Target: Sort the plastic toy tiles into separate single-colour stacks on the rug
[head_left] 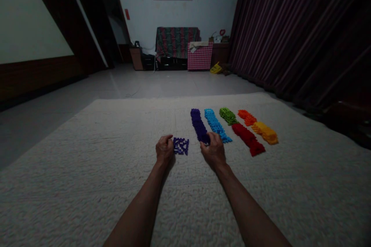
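A pale, nubbly rug (87,170) covers most of the floor and carries everything in reach. Toward its far right part lie strips of small plastic pieces, side by side and slanting away: a purple strip (198,124), a blue strip (216,124) just beside it, then a red strip (248,139), with a short green strip (227,115) beyond the red one, and at the outer right an orange strip (247,117) running into a yellow strip (265,132).

The right hand (213,148) rests palm down at the near end of the purple strip, fingers curled onto its last pieces; whether it pinches any cannot be told. The left hand (164,149) is loosely closed, its fingertips touching the left edge of a small loose patch of purple pieces (181,146), which lies flat on the rug between the two hands, near the rug's middle.
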Available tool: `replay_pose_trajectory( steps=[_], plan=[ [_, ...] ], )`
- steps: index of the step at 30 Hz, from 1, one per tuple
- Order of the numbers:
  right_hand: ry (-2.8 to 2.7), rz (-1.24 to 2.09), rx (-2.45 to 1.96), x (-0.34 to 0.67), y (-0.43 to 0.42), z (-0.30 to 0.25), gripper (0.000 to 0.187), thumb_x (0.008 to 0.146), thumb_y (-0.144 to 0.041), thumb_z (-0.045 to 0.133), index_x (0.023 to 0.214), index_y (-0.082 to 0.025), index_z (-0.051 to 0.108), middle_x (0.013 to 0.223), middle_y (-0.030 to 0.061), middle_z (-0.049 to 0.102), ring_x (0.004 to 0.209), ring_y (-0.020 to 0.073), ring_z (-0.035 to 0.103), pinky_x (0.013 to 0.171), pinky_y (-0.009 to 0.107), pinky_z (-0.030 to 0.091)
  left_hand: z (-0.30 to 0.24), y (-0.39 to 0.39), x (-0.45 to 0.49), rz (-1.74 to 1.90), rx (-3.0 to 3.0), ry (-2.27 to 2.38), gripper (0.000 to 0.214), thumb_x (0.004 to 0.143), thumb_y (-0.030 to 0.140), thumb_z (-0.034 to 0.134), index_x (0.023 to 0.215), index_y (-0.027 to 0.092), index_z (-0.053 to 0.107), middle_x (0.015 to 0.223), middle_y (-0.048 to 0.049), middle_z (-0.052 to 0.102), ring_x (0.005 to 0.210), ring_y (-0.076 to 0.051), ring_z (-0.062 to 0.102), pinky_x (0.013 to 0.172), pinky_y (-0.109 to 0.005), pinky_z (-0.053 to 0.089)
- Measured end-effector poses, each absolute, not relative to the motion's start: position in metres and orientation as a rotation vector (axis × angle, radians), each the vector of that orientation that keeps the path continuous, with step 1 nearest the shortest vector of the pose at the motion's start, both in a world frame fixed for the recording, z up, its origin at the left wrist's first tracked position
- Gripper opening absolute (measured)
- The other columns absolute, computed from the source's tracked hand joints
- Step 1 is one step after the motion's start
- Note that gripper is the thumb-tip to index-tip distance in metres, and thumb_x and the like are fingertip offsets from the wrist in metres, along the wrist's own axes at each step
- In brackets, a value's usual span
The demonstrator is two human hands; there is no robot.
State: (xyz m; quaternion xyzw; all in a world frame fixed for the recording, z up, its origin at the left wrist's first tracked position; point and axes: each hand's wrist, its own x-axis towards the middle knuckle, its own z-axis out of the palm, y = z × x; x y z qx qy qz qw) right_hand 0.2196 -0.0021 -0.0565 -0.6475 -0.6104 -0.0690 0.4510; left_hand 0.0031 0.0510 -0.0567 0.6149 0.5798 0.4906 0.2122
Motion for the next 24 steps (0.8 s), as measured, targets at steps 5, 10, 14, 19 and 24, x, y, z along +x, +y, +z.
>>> replay_pose_trajectory(
  steps=[5,10,14,19,24],
  plan=[
    [-1.521,-0.163,-1.565,0.215,-0.01,-0.049,0.037,0.082,-0.029,0.061,0.117,-0.016,0.059,0.118,0.0151,0.06,0.113,0.0296,0.055,0.1,0.049,0.046,-0.06,0.057,-0.007,1.352,1.552,1.621,0.03,0.078,0.02,0.051,0.096,0.017,0.075,0.095,-0.007,0.076,0.089,-0.021,0.071,0.087,-0.034,0.055],
    [-1.773,0.049,-1.292,0.193,-0.023,-0.043,0.035,0.085,-0.016,0.05,0.118,-0.02,0.06,0.117,0.011,0.065,0.112,0.0244,0.059,0.099,0.043,0.048,-0.06,0.061,-0.014,1.28,1.649,1.488,0.031,0.08,0.021,0.053,0.104,0.018,0.074,0.102,-0.0072,0.075,0.09,-0.019,0.071,0.083,-0.032,0.056],
    [-2.01,0.105,-1.245,0.174,-0.028,-0.05,0.05,0.083,-0.017,0.055,0.133,-0.02,0.053,0.138,0.0125,0.057,0.126,0.0271,0.051,0.106,0.049,0.042,-0.057,0.056,-0.009,1.148,2.072,1.314,0.034,0.077,0.017,0.059,0.108,0.02,0.072,0.121,-0.0085,0.07,0.116,-0.022,0.062,0.106,-0.039,0.047],
    [-2.081,0.119,-1.389,0.169,-0.028,-0.054,0.047,0.086,-0.022,0.058,0.133,-0.02,0.053,0.134,0.0138,0.059,0.124,0.0294,0.051,0.105,0.052,0.04,-0.06,0.052,-0.005,0.965,2.389,1.249,0.036,0.08,0.014,0.053,0.111,0.02,0.071,0.121,-0.0101,0.068,0.119,-0.024,0.059,0.11,-0.042,0.043],
    [-2.087,0.164,-1.415,0.168,-0.031,-0.042,0.034,0.085,-0.016,0.059,0.119,-0.019,0.059,0.119,0.012,0.061,0.111,0.0259,0.055,0.099,0.043,0.046,-0.065,0.055,-0.006,0.991,2.366,1.336,0.039,0.078,0.01,0.052,0.109,0.021,0.071,0.116,-0.0088,0.07,0.115,-0.023,0.06,0.108,-0.039,0.044]
  ],
)
